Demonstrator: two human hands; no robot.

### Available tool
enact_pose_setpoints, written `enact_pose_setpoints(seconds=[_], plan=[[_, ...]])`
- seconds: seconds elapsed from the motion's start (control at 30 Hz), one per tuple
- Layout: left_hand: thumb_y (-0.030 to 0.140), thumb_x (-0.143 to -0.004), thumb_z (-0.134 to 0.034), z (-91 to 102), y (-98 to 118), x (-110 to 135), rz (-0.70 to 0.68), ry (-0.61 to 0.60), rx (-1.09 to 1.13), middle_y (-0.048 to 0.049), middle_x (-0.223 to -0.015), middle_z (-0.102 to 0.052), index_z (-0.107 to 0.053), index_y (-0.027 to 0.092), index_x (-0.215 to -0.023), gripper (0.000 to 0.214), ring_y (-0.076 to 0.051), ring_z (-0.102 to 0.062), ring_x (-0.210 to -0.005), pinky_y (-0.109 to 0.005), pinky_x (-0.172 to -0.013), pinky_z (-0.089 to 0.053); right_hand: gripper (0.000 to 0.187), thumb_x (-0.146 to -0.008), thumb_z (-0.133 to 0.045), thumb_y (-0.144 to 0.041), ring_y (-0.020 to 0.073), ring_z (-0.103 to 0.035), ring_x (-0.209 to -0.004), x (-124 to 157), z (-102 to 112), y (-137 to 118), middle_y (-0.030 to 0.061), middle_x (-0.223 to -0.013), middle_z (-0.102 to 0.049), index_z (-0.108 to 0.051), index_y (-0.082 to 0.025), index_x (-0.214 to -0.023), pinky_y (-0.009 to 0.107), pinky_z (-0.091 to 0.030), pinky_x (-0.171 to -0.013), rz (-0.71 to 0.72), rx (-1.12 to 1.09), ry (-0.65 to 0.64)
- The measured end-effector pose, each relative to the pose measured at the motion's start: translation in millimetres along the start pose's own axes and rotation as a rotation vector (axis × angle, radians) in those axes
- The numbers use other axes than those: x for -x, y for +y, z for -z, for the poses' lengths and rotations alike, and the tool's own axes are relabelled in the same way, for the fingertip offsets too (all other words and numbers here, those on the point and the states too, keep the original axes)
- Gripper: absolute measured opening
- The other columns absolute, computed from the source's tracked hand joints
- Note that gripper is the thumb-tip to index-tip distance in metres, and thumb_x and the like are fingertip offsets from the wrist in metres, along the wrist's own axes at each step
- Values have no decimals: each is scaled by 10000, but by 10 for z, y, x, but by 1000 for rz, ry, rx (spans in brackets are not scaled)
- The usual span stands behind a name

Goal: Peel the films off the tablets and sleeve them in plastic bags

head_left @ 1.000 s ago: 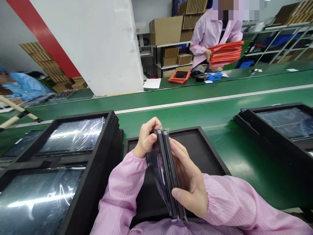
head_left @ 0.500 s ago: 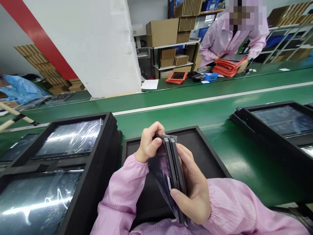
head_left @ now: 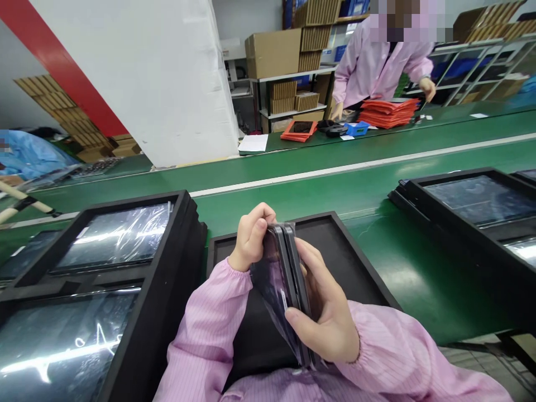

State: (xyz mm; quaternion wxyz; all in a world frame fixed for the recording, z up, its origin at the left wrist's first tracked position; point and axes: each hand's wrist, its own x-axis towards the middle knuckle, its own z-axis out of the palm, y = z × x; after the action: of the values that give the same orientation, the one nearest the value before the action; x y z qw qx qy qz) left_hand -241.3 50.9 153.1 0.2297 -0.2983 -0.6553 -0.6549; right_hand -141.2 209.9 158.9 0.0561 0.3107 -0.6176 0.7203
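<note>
Remotely, I see left hand (head_left: pixel 253 237) and right hand (head_left: pixel 326 310) gripping 2 upright panels (head_left: pixel 288 285) over a tray (head_left: pixel 335 248); seemingly a holding step, where moving calls for even pressure.

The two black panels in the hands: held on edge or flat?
On edge: the black panels turn narrow sides to the camera, held by left hand and right hand.

The left hand (head_left: pixel 252 237) holds two flat black screens (head_left: pixel 286 273) near the top (they are tipped up, side by side), and the right hand (head_left: pixel 329 312) holds them lower down. Under them, a black tray (head_left: pixel 335 251) lies on the green tabletop (head_left: pixel 402 257).
</note>
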Motion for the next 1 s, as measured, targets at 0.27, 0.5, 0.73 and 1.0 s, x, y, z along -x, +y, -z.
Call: enact_pose_setpoints(seconds=[0.27,0.5,0.73,1.0], plan=[[538,-1032,-357,89,-141,-116,-2,216,-202,27,-634,-370,-451,216,-757,433,-129,-335,-548,-304,-537,-253,815,-833,-628,-105,241,-419,-1462,-44,277,-88,34,-1589,-423,-338,-321,-1563,377,-405,-1191,-182,143,-209],[573,-1023,-354,82,-168,-130,30,235,-271,34,-631,-378,-473,217,-770,453,-128,-365,-541,-295,-540,-276,724,-829,-548,-115,266,-466,-1432,-86,262,-121,80,-1530,-506,-402,-201,-1533,422,-403,-1196,-146,238,-169],[542,-1020,-402,43,-138,-110,11,309,-304,30,-664,-444,-520,215,-787,419,-128,-423,-583,-272,-577,-336,679,-890,-564,-140,273,-502,-1406,-44,230,-109,84,-1508,-535,-394,-214,-1542,437,-436,-1175,-131,265,-132],[549,-982,-464,70,-650,521,745,744,-115,-111,-1129,-628,-578,202,-1020,367,-235,-584,-1132,-378,-989,-430,793,-899,-544,-131,276,-485,-1420,253,174,-144,48,-1568,-464,-238,-285,-1613,417,-443,-1177,-26,381,-120]])
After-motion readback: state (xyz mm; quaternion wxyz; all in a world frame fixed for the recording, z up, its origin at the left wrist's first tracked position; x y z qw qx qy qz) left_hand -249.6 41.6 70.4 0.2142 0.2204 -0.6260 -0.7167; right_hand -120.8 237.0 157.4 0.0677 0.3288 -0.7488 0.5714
